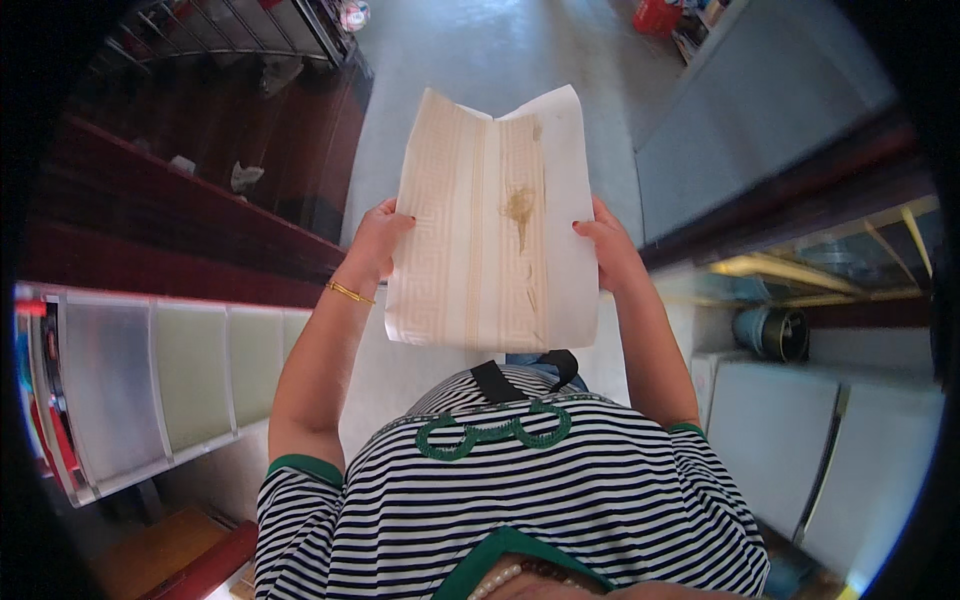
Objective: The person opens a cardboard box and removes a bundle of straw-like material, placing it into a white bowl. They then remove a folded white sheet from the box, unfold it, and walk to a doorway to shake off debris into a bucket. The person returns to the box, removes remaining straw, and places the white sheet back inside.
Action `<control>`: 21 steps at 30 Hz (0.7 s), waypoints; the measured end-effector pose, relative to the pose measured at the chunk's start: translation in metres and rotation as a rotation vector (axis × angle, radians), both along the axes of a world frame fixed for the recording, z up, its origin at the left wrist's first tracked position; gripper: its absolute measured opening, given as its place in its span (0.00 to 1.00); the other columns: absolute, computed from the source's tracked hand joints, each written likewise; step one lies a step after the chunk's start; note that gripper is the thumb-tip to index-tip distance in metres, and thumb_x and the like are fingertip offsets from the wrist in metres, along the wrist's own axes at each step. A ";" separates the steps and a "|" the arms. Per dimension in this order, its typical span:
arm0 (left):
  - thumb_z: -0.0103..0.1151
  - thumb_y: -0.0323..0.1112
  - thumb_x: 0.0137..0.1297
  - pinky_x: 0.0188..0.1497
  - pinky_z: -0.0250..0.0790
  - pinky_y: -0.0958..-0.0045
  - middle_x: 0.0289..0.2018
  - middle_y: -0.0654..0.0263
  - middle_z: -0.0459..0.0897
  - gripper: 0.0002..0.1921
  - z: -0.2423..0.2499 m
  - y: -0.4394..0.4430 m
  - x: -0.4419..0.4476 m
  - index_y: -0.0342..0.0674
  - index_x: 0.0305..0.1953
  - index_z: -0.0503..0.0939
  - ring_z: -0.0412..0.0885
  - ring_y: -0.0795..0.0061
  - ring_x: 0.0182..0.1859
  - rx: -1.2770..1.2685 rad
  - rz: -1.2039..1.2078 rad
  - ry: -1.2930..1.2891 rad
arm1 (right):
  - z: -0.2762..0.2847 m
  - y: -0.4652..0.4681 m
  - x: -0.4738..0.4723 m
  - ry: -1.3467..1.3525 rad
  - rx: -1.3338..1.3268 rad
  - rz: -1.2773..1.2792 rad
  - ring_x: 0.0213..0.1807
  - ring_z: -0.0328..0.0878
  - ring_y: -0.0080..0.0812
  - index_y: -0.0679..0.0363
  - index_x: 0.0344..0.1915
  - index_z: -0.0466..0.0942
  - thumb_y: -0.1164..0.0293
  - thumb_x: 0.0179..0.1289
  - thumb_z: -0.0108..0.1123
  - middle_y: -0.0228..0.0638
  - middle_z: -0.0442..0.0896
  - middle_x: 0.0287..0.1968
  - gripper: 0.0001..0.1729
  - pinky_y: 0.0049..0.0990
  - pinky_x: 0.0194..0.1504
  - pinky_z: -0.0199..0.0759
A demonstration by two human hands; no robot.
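Observation:
A creased, patterned cream sheet (pixel 450 247), paper or thin plastic, is held up before my torso, with a plain white strip along its right side. Brown-green stains or stuck bits mark its right half. My left hand (pixel 381 236) grips the left edge, thumb on the near face. On the opposite edge, my right hand (pixel 609 244) holds the sheet in the same way. The fingers behind the sheet are mostly hidden. A gold bangle (pixel 350 292) circles my left wrist.
Dark red wooden slats (pixel 300 142) lie at the left, with crumpled scraps on them. Below stands a translucent-panelled cabinet (pixel 191 375). A grey panel (pixel 750 142) is at the right, above a white fridge-like appliance (pixel 772 427). Grey floor (pixel 480 45) stretches ahead, with a red container (pixel 655 16) farther off.

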State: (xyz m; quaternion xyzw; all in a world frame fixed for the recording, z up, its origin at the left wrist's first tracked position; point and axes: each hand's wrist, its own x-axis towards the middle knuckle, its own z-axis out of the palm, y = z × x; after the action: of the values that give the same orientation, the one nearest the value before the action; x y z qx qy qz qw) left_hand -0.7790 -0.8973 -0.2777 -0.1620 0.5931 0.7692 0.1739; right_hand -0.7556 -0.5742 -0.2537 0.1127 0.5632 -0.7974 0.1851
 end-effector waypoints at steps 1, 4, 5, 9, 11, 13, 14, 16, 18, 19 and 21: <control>0.48 0.21 0.57 0.45 0.76 0.65 0.42 0.59 0.82 0.20 -0.001 -0.001 -0.032 0.31 0.53 0.73 0.82 0.68 0.41 -0.044 0.038 -0.024 | -0.002 -0.001 -0.039 0.033 0.003 0.025 0.59 0.71 0.33 0.61 0.68 0.60 0.78 0.57 0.46 0.40 0.73 0.60 0.35 0.32 0.60 0.66; 0.48 0.21 0.57 0.45 0.75 0.64 0.41 0.59 0.82 0.21 0.008 -0.002 -0.115 0.32 0.55 0.73 0.82 0.68 0.40 -0.041 0.085 -0.061 | 0.006 -0.004 -0.138 0.096 0.022 0.076 0.59 0.70 0.31 0.62 0.67 0.62 0.78 0.56 0.46 0.38 0.73 0.58 0.34 0.30 0.60 0.63; 0.48 0.21 0.57 0.45 0.75 0.64 0.41 0.59 0.82 0.21 0.011 -0.006 -0.141 0.32 0.54 0.74 0.82 0.68 0.40 -0.072 0.095 -0.029 | 0.008 -0.009 -0.173 0.113 0.015 0.116 0.58 0.69 0.31 0.62 0.67 0.62 0.78 0.56 0.46 0.38 0.73 0.58 0.35 0.30 0.60 0.63; 0.49 0.22 0.57 0.45 0.75 0.65 0.39 0.60 0.81 0.18 0.030 -0.014 -0.238 0.33 0.51 0.74 0.81 0.69 0.40 -0.127 0.180 -0.040 | 0.034 -0.014 -0.292 0.106 0.067 0.207 0.59 0.69 0.31 0.62 0.68 0.61 0.77 0.56 0.46 0.37 0.73 0.60 0.35 0.30 0.60 0.64; 0.49 0.22 0.58 0.45 0.75 0.65 0.40 0.60 0.81 0.18 0.026 -0.020 -0.286 0.33 0.51 0.73 0.81 0.69 0.40 -0.083 0.207 -0.029 | 0.033 -0.017 -0.347 0.075 0.029 0.235 0.61 0.69 0.32 0.62 0.69 0.59 0.77 0.57 0.47 0.38 0.71 0.62 0.36 0.31 0.60 0.64; 0.49 0.22 0.58 0.45 0.76 0.65 0.40 0.60 0.81 0.18 0.019 -0.033 -0.351 0.32 0.52 0.73 0.81 0.69 0.40 -0.088 0.193 0.043 | 0.022 -0.029 -0.409 0.099 -0.024 0.207 0.61 0.69 0.32 0.62 0.69 0.59 0.77 0.57 0.47 0.38 0.71 0.62 0.37 0.31 0.61 0.64; 0.49 0.22 0.58 0.45 0.76 0.65 0.40 0.60 0.81 0.18 0.011 -0.037 -0.378 0.32 0.52 0.73 0.81 0.69 0.40 -0.048 0.193 0.044 | 0.012 -0.032 -0.437 0.098 -0.053 0.199 0.61 0.69 0.32 0.62 0.69 0.59 0.77 0.57 0.46 0.38 0.71 0.62 0.37 0.31 0.61 0.65; 0.49 0.22 0.58 0.45 0.76 0.65 0.40 0.60 0.81 0.18 0.001 -0.043 -0.440 0.31 0.52 0.73 0.81 0.69 0.40 -0.036 0.206 0.049 | -0.003 -0.034 -0.501 0.102 -0.008 0.200 0.60 0.70 0.33 0.63 0.68 0.59 0.75 0.56 0.47 0.40 0.73 0.60 0.36 0.31 0.60 0.65; 0.49 0.22 0.57 0.45 0.76 0.65 0.40 0.60 0.81 0.18 -0.009 -0.045 -0.502 0.31 0.51 0.74 0.81 0.68 0.40 -0.041 0.200 0.021 | -0.017 -0.037 -0.558 0.126 0.044 0.202 0.59 0.70 0.34 0.63 0.68 0.60 0.74 0.56 0.46 0.41 0.73 0.59 0.36 0.32 0.59 0.65; 0.49 0.21 0.57 0.45 0.76 0.64 0.40 0.60 0.81 0.18 -0.010 -0.036 -0.546 0.32 0.51 0.74 0.82 0.68 0.39 -0.059 0.182 0.021 | -0.017 -0.031 -0.597 0.170 0.084 0.197 0.59 0.70 0.34 0.63 0.68 0.60 0.74 0.56 0.46 0.41 0.73 0.59 0.36 0.32 0.59 0.65; 0.48 0.21 0.56 0.44 0.77 0.64 0.40 0.60 0.82 0.18 -0.011 -0.022 -0.632 0.32 0.50 0.74 0.82 0.68 0.39 0.011 0.129 0.024 | -0.007 -0.016 -0.673 0.183 0.127 0.171 0.59 0.70 0.35 0.63 0.68 0.59 0.74 0.56 0.46 0.41 0.73 0.59 0.36 0.32 0.59 0.65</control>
State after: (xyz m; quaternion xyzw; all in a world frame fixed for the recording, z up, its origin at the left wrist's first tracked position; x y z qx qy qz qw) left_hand -1.4107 -0.9197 -0.2887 -0.1897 0.5793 0.7840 0.1177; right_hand -1.4291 -0.5898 -0.2603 0.0026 0.6346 -0.7484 0.1927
